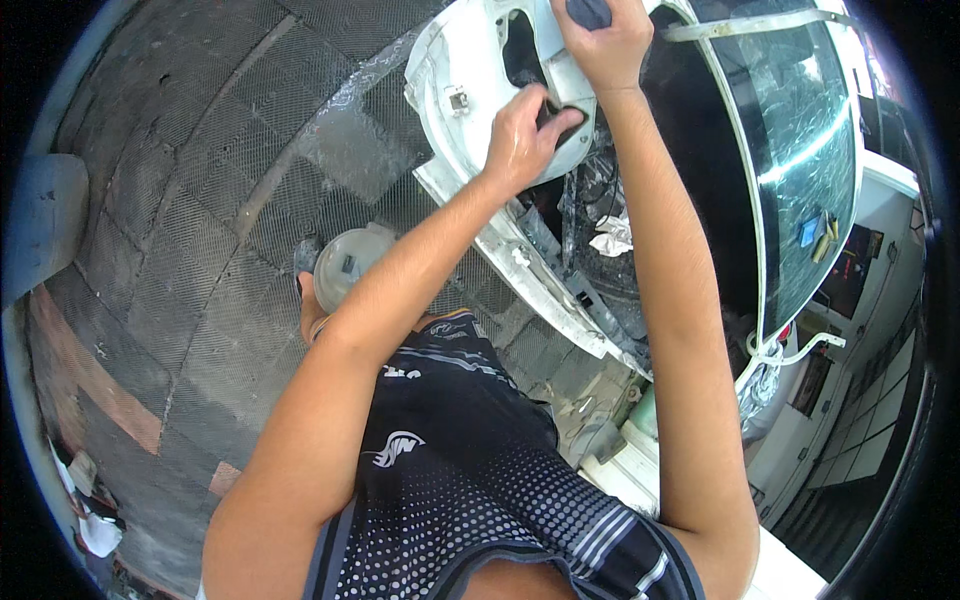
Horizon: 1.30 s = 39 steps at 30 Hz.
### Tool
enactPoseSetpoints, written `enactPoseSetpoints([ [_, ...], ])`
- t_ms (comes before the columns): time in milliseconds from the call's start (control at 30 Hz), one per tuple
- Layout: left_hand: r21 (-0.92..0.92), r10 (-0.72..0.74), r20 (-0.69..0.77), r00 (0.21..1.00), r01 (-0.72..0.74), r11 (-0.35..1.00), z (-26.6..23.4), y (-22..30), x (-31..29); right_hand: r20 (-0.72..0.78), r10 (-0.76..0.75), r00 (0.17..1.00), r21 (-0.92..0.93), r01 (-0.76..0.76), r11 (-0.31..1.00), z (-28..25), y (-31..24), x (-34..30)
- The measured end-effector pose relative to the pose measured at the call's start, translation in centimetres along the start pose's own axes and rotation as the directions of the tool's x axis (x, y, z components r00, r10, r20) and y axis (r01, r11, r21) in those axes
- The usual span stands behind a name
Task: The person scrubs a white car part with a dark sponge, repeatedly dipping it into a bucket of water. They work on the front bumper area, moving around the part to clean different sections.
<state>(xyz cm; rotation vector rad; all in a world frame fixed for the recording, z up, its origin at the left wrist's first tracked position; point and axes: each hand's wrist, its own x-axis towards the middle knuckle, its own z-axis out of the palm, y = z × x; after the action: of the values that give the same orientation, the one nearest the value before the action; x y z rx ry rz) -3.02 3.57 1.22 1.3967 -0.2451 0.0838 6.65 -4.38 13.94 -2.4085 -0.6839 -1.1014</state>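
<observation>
A white car body panel [478, 62] with cut-out openings fills the upper middle, its surface wet in places. At its lower opening is my left hand [522, 138], wet, with fingers curled over the metal strip and the thumb stretched across the gap. Higher and to the right, my right hand [615, 45] is closed around a dark grey rounded pad [588, 12] against the panel's upper part. The picture's top edge cuts off part of that hand and pad. What my left fingertips touch inside the opening is hidden.
A pale round bucket [328, 275] stands by my foot, a small dark block visible in it. Right lies car glass [800, 150] bearing a blue block [808, 233]. Crumpled white paper [612, 233] sits inside the car's dark interior. Water wets the dark textured floor [345, 150].
</observation>
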Motion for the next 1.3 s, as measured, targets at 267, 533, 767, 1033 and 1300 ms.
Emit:
enactPoseSetpoints([
  [267, 0.36, -0.147, 0.245, 0.958, 0.051, 0.932, -5.7, -5.1, -3.8, 0.008, -0.009, 1.0, 0.015, 0.009, 1.0, 0.2, 0.4, 0.0],
  [533, -0.265, -0.477, -0.23, 0.848, 0.417, 0.869, -0.2, -1.7, -0.4, 0.056, -0.025, 0.998, -0.034, 0.027, 0.999, -0.1, 2.6, -0.6],
  [767, -0.263, -0.362, 0.224, 0.905, 0.413, 0.872, 0.6, -0.4, -5.9, 0.152, -0.092, 0.984, -0.122, 0.111, 0.986, -0.2, 3.5, -0.9],
  [1033, -0.67, -0.167, -0.123, 0.978, 0.042, 0.741, 0.8, 0.9, 4.0, 0.202, -0.025, 0.979, -0.136, 0.054, 0.989, 0.8, 2.4, 0.0],
  [1300, -0.196, -0.078, -0.075, 0.994, 0.062, 0.979, -0.7, -1.9, 4.8, 0.333, 0.087, 0.939, -0.208, -0.017, 0.978, 0.4, 2.1, 0.9],
])
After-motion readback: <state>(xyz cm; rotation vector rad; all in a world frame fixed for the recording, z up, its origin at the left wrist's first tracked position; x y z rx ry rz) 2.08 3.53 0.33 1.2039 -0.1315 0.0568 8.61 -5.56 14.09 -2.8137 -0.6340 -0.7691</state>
